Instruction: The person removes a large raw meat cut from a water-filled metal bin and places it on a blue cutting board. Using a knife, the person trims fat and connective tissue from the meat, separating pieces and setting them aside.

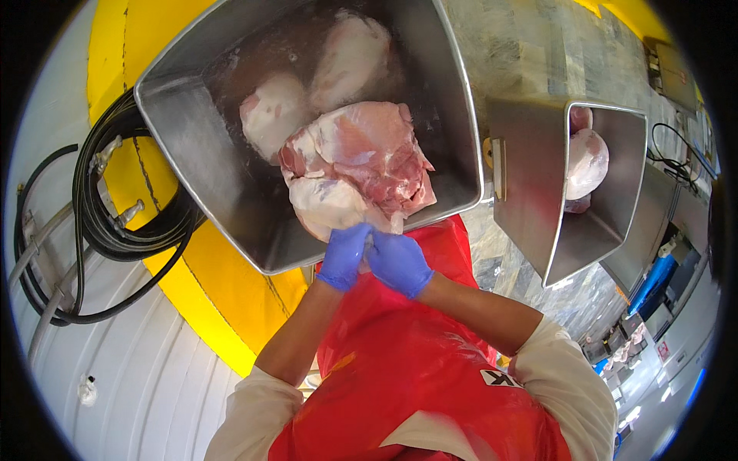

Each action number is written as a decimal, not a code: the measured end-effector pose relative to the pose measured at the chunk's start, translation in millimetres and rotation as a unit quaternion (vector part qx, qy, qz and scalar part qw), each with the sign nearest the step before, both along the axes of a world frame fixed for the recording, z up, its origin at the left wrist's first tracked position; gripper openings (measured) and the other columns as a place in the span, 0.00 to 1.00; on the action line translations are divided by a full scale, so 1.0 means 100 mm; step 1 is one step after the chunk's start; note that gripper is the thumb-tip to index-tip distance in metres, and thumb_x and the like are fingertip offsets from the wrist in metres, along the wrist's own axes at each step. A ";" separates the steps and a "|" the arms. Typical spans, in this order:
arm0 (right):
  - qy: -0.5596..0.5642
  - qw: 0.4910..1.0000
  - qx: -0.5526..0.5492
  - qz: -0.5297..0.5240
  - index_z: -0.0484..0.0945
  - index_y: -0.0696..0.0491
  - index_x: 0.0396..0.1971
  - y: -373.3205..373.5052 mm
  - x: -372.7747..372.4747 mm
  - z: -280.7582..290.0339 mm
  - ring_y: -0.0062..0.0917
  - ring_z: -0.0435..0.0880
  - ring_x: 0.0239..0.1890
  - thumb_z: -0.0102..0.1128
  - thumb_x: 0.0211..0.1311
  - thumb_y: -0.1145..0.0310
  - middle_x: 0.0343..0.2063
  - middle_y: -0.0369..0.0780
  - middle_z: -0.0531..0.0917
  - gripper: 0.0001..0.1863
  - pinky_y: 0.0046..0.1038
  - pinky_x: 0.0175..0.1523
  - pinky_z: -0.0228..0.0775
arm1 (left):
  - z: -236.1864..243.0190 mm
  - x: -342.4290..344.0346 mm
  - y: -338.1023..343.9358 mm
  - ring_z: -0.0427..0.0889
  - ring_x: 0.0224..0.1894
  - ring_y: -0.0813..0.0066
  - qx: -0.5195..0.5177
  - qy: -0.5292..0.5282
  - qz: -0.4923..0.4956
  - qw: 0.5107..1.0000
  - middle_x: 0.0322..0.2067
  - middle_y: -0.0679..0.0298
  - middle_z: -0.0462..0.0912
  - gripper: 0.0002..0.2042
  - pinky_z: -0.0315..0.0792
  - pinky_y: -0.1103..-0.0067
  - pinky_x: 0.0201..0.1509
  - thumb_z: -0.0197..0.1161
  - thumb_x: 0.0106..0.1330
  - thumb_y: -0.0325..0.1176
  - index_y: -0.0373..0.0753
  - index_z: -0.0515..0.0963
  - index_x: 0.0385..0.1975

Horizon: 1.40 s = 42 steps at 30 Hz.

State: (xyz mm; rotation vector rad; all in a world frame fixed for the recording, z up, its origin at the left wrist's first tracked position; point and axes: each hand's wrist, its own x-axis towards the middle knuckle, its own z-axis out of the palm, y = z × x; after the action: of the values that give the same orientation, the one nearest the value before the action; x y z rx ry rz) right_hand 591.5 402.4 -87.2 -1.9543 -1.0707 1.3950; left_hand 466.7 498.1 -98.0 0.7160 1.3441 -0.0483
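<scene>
A large raw pork leg [361, 157], pink on its cut face and pale at its near end, lies across the near part of a deep metal bin [181, 115]. Both my hands wear blue gloves and meet at the leg's narrow near end, by the bin's front rim. My left hand [344, 256] is closed around that end. Pressed against it, my right hand [400, 263] is closed there too, its fingertips partly hidden. Behind the leg, two more pale pieces of meat, one at the left [274, 114] and one farther back [352, 58], rest in the bin.
To the right stands a second metal bin [530, 180] with pale meat [588, 164] inside. A coiled black hose [88, 223] hangs at the left beside a yellow barrier [204, 296]. Wet grey floor [515, 61] shows between the bins. A red apron [415, 361] covers my front.
</scene>
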 end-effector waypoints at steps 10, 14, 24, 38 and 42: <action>0.037 0.997 0.010 -0.071 0.80 0.58 0.41 0.40 -0.26 -0.76 0.53 0.87 0.38 0.64 0.67 0.62 0.36 0.55 0.86 0.14 0.50 0.43 0.79 | -0.85 -0.29 0.39 0.79 0.32 0.81 0.014 -0.013 0.048 0.999 0.30 0.71 0.82 0.08 0.73 0.77 0.35 0.61 0.73 0.32 0.38 0.85 0.34; 0.152 0.976 0.080 -0.134 0.82 0.59 0.44 0.45 -0.04 -1.00 0.51 0.87 0.38 0.64 0.69 0.65 0.36 0.55 0.86 0.12 0.46 0.46 0.79 | -1.04 -0.45 0.45 0.75 0.30 0.84 0.005 0.104 0.065 0.992 0.27 0.74 0.78 0.08 0.70 0.79 0.33 0.62 0.72 0.31 0.40 0.83 0.30; 0.090 0.962 -0.110 -0.232 0.82 0.58 0.60 1.34 1.23 -3.44 0.38 0.82 0.60 0.63 0.70 0.42 0.59 0.46 0.85 0.34 0.37 0.65 0.74 | -1.17 -0.77 0.56 0.77 0.34 0.84 0.037 0.017 0.046 0.998 0.33 0.75 0.79 0.05 0.71 0.80 0.36 0.64 0.72 0.28 0.41 0.84 0.43; 0.501 0.808 -0.162 -0.262 0.74 0.51 0.71 1.79 0.65 -3.41 0.33 0.77 0.65 0.59 0.71 0.37 0.68 0.43 0.78 0.39 0.38 0.69 0.69 | -1.13 -0.74 0.55 0.83 0.41 0.76 -0.016 -0.071 0.168 0.983 0.39 0.70 0.82 0.07 0.78 0.75 0.43 0.60 0.74 0.26 0.41 0.79 0.48; 0.480 0.835 -0.196 -0.185 0.74 0.50 0.71 1.88 0.43 -3.21 0.35 0.79 0.63 0.60 0.67 0.34 0.66 0.44 0.79 0.42 0.39 0.69 0.69 | -0.79 -0.74 0.35 0.83 0.42 0.72 0.232 0.054 -0.350 0.906 0.40 0.66 0.82 0.05 0.78 0.73 0.44 0.61 0.75 0.28 0.38 0.79 0.46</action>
State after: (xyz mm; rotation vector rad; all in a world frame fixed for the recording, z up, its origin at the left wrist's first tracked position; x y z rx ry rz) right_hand 634.9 590.3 -408.1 -1.2305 0.0687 2.0774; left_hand 392.4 533.3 -176.9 1.6007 1.1476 -0.3558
